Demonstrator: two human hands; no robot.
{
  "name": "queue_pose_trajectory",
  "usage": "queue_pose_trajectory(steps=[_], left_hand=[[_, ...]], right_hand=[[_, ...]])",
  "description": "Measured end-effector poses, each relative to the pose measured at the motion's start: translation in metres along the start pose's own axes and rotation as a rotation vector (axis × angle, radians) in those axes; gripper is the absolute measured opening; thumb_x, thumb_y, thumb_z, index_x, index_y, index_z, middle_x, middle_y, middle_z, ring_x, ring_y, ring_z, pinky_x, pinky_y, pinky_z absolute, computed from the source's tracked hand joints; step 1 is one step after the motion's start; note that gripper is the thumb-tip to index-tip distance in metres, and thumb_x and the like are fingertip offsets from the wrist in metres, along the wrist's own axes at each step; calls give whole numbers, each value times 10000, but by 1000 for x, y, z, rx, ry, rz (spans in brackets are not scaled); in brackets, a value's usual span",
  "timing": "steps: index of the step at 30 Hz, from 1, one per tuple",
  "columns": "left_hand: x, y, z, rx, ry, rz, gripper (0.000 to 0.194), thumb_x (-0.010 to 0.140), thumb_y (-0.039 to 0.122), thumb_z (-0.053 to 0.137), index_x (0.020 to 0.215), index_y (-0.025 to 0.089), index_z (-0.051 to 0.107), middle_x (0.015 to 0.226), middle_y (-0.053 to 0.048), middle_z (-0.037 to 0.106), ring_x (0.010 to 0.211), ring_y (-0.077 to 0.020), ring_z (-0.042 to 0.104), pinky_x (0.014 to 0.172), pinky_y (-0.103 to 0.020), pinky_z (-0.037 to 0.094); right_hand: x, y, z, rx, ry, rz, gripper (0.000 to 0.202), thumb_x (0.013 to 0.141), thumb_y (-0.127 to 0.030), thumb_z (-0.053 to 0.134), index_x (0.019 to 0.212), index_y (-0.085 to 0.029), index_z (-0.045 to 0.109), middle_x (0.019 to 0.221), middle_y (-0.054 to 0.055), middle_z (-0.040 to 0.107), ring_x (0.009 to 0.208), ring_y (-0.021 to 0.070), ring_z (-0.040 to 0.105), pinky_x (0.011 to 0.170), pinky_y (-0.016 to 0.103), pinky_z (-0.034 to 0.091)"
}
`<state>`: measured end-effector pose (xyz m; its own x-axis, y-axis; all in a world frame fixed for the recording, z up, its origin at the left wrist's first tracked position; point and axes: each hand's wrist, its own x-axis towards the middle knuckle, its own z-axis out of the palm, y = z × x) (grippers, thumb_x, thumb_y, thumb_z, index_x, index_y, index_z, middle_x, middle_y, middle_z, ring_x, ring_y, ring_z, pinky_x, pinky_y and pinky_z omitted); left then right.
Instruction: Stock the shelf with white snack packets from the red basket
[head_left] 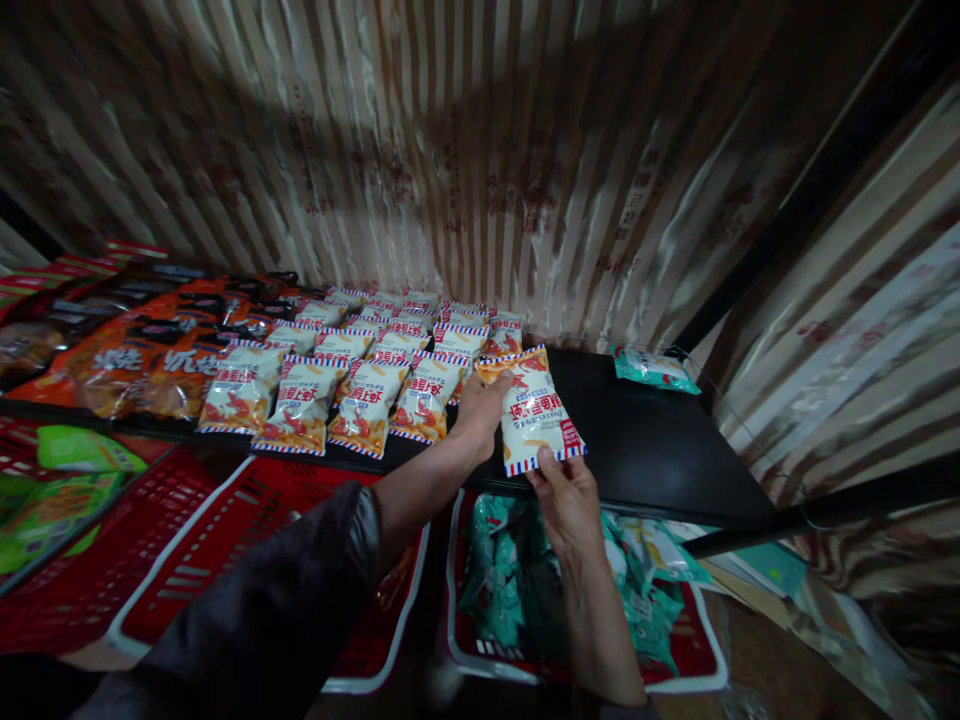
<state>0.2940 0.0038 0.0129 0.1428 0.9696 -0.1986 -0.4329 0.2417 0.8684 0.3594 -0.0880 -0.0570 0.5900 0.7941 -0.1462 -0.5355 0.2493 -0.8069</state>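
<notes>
The grip of the left hand (478, 412) was closed on the left edge of a white shrimp-print snack bag (534, 412), while the right hand (571, 505) pinched its bottom seam; fingers behind the bag were hidden. It was over the front of the black shelf (652, 440), right of the shelf's middle; whether it touched the surface could not be told.

Matching white bags (365, 405) crowded the shelf's middle up to its front edge, the rear ones partly covered. Orange snack bags (180, 375) filled the shelf's left part, beside darker packs too dim to read. A teal packet (655, 370) lay at the shelf's right rear, with plain black surface stretching towards the held bag.

Below the shelf's front edge, the right forearm partly hid a red basket (703, 640) of teal packets (495, 570), and the left sleeve (262, 600) crossed another red basket (202, 555). A striped curtain (450, 150) hung close behind the shelf.
</notes>
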Motion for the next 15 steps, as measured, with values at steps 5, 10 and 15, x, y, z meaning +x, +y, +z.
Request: queue_pose_trajectory(steps=[5, 10, 15], left_hand=[[4, 10, -6, 38, -51, -33, 103, 807, 203, 654, 748, 155, 584, 683, -11, 668, 605, -126, 622, 630, -245, 507], [14, 17, -16, 87, -103, -72, 76, 768, 185, 685, 752, 148, 621, 691, -8, 679, 628, -117, 629, 645, -240, 511], [18, 22, -24, 178, -166, -101, 82, 764, 215, 721, 754, 151, 671, 695, -15, 700, 625, -109, 630, 628, -223, 498]], right_hand=[[1, 0, -1, -13, 0, -15, 422, 574, -358, 865, 935, -226, 691, 921, 11, 743, 870, 169, 667, 728, 302, 542], [5, -5, -9, -14, 19, -16, 437, 570, -311, 859, 968, -238, 692, 958, 2, 739, 868, 166, 671, 729, 294, 540], [5, -12, -14, -24, 33, 10, 432, 564, -295, 849, 968, -234, 706, 914, -3, 746, 774, 149, 670, 627, 246, 519]])
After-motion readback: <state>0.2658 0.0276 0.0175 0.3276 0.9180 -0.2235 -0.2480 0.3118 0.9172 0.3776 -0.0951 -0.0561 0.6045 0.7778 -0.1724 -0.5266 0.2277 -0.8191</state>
